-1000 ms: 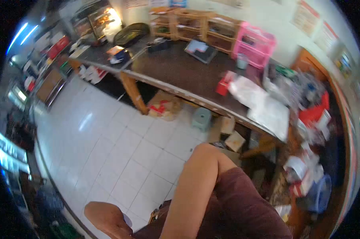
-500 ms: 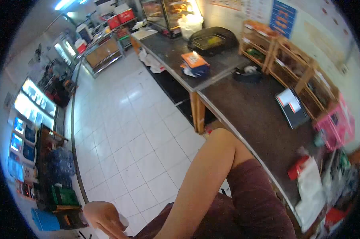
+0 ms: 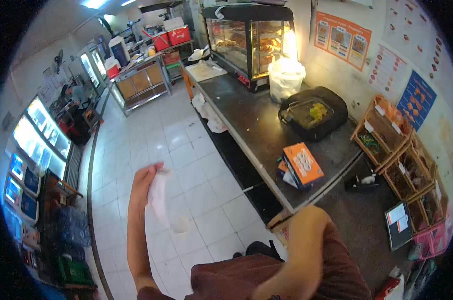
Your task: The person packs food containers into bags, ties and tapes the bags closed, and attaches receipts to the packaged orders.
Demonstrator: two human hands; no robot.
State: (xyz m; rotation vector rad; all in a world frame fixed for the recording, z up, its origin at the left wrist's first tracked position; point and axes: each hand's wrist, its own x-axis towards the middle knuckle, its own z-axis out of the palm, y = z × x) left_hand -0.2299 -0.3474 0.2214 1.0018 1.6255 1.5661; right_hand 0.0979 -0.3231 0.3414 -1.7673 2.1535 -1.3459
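My left hand is raised over the tiled floor, its fingers closed on a thin, translucent whitish plastic piece. The plastic hangs down from the fingers and is blurred at its lower end; whether it is a bag or a glove I cannot tell. My right arm is bent with its elbow by the counter corner, and the forearm runs down out of the frame, so the right hand is not visible. Closest to that elbow on the counter lies an orange box on a dark blue-and-white packet.
A lit food warmer, a white bucket and a black tray with yellow-green bits stand along the counter. Wooden racks and a black clipboard are at right. Glass-door fridges and bottled-water packs line the left.
My view has swung up and to the right. The left hand has risen from the bottom edge, and the plastic now hangs in full view. The right forearm has dropped lower.
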